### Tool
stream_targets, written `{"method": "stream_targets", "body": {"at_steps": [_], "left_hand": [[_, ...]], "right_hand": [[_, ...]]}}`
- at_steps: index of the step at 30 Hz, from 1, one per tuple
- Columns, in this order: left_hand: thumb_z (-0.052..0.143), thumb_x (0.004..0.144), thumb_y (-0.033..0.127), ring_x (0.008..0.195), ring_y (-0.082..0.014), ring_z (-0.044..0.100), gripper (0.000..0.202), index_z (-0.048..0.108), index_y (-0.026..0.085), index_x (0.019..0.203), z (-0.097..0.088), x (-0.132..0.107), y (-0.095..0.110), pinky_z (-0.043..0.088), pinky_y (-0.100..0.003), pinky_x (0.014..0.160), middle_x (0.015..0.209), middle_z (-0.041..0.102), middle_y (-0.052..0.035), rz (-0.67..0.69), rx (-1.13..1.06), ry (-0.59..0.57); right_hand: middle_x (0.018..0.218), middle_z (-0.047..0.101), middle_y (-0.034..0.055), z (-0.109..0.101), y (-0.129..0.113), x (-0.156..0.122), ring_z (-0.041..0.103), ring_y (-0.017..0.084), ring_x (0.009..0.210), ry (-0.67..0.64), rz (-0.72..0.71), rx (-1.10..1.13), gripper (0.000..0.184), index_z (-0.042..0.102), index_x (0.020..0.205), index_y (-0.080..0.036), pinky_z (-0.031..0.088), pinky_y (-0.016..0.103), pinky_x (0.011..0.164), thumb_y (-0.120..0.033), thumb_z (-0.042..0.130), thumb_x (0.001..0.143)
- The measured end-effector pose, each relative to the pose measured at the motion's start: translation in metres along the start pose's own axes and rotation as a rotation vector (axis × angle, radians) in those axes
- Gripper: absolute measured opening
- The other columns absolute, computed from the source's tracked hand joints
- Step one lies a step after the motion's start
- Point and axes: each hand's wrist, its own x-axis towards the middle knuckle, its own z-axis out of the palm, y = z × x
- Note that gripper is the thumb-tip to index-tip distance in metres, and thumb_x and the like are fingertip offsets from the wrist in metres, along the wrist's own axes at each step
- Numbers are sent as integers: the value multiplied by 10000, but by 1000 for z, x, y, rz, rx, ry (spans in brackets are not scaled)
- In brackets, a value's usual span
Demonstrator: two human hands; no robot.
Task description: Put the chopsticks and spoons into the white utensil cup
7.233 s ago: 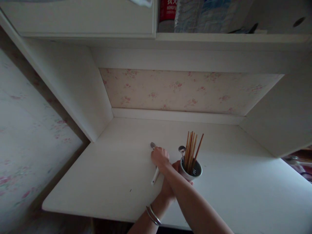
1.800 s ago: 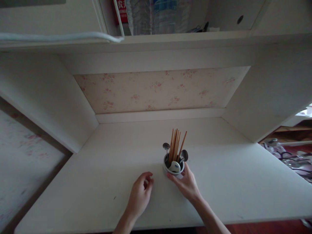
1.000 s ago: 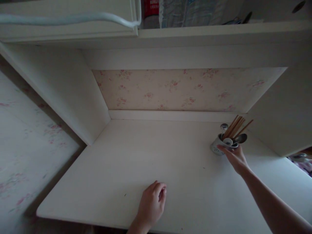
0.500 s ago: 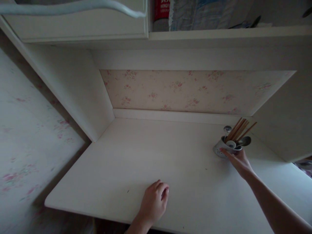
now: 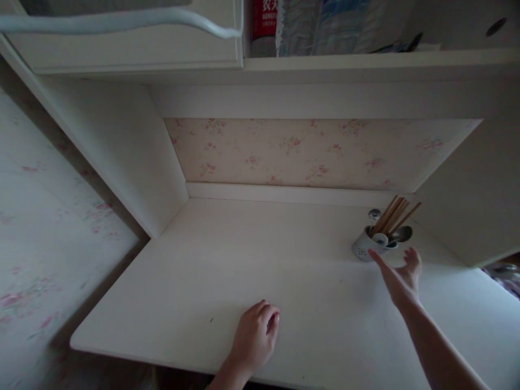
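A small white utensil cup (image 5: 363, 248) stands at the back right of the white desk (image 5: 244, 260), close to the side panel. It holds several wooden chopsticks (image 5: 393, 215) and metal spoons (image 5: 400, 234). My right hand (image 5: 400, 281) hovers just in front of the cup, fingers spread and apart from it, holding nothing. My left hand (image 5: 255, 337) rests on the desk near the front edge, its fingers loosely curled with nothing visible in them.
A floral-papered back panel (image 5: 317, 151) and white side panels enclose the desk. A shelf (image 5: 365, 57) above carries a red package (image 5: 264, 19) and plastic-wrapped items. A pale cable (image 5: 122, 21) runs along the upper left cabinet. Floral wallpaper covers the left wall.
The cup went from the desk's middle to the back right corner in my right hand. That hand has now let go and drawn back a little. My left hand stayed put.
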Motion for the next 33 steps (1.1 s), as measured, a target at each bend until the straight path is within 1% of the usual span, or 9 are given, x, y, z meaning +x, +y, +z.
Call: {"method": "stream_targets", "body": {"at_steps": [2, 3, 5, 7, 10, 12, 13, 19, 33], "left_hand": [[490, 909, 132, 808, -185, 659, 189, 660, 216, 912, 0, 1, 0, 531, -305, 788, 856, 700, -42, 1, 4, -3], [496, 905, 133, 808, -187, 662, 186, 663, 216, 909, 0, 1, 0, 535, -303, 776, 856, 701, -43, 0, 8, -2], [507, 898, 131, 807, -186, 668, 182, 668, 217, 907, 0, 1, 0, 539, -296, 760, 857, 705, -42, -5, 7, -2], [514, 893, 129, 798, -183, 675, 179, 670, 218, 904, 0, 2, 0, 539, -284, 739, 849, 710, -39, -14, -4, -4], [510, 901, 138, 788, -181, 691, 175, 665, 217, 925, 1, 4, 2, 537, -271, 725, 847, 724, -35, -71, -23, 10], [493, 921, 156, 781, -178, 703, 180, 658, 221, 953, 2, 5, 2, 535, -265, 712, 860, 736, -28, -117, -24, 14], [486, 929, 163, 783, -178, 707, 184, 654, 224, 972, 2, 6, 3, 534, -266, 711, 871, 741, -26, -129, -15, 12], [500, 905, 136, 779, -193, 684, 172, 644, 226, 878, 6, 5, 5, 520, -287, 708, 825, 711, -29, -41, 138, -40], [500, 916, 138, 800, -200, 669, 170, 640, 233, 904, 7, 2, 5, 519, -312, 729, 854, 695, -26, -12, 200, -54]], "right_hand": [[1347, 487, 198, -5, -7, -29, 512, 349, 1164, 155, 27, -31, 1042, 416, 1395, -144, 409, 489, 1004, -679, 777, 576], [1277, 542, 178, -7, -13, -47, 558, 325, 1084, 191, 7, -28, 931, 467, 1348, -150, 457, 461, 938, -679, 741, 632], [1029, 646, 117, -10, -25, -84, 611, 268, 872, 118, -27, -83, 606, 607, 1134, -185, 496, 407, 811, -653, 654, 751], [798, 660, 49, -11, -39, -122, 607, 212, 678, -159, -91, -91, 429, 635, 968, -221, 498, 339, 687, -618, 609, 808], [646, 654, -8, -8, -60, -169, 594, 169, 554, -586, -209, -82, 307, 639, 890, -262, 480, 271, 580, -548, 526, 895], [639, 665, -18, -2, -75, -189, 608, 169, 549, -750, -316, -132, 271, 650, 876, -281, 465, 265, 558, -493, 491, 929], [668, 679, -12, 1, -82, -196, 629, 180, 586, -778, -373, -180, 258, 654, 852, -285, 461, 272, 569, -463, 488, 937], [768, 702, 22, 9, -98, -208, 659, 220, 747, -813, -591, -321, 224, 646, 844, -261, 460, 319, 697, -326, 468, 964], [785, 685, 18, 5, -93, -208, 646, 216, 765, -831, -592, -326, 197, 619, 844, -253, 443, 313, 717, -304, 477, 971]]}}
